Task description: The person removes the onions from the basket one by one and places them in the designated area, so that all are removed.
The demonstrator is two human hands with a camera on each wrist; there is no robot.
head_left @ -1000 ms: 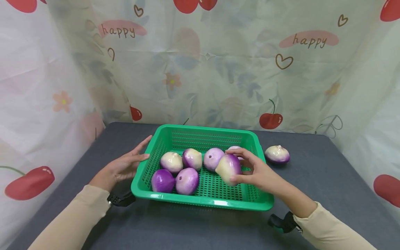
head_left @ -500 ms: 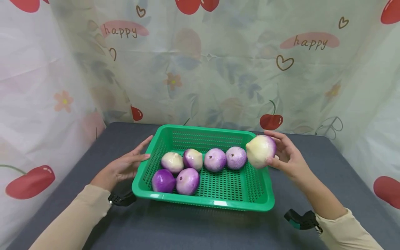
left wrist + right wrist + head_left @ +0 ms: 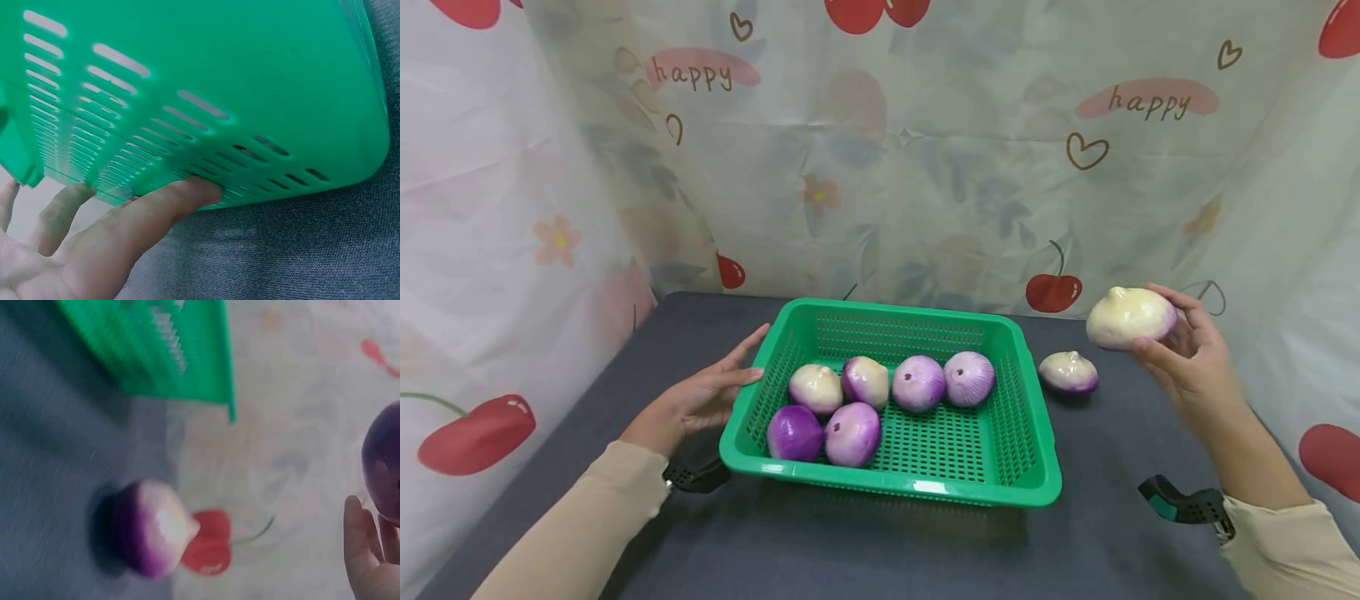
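My right hand grips a white-and-purple onion between thumb and fingers, raised above the table to the right of the basket. In the right wrist view this held onion is cut off at the right edge. A second onion rests on the table below and left of that hand. With fairly straight fingers, my left hand touches the outside of the green basket at its left end. The left wrist view has those fingertips against the slotted wall. Inside the basket lie several onions, gathered toward its left and back.
The dark grey table runs back to a printed curtain, which also hangs on both sides. A thin looped wire shows near the table's back right corner, partly behind the right hand.
My right hand has carried the onion up out of the basket, over its right rim, and off to the right past the onion on the table. The left hand has stayed at the basket.
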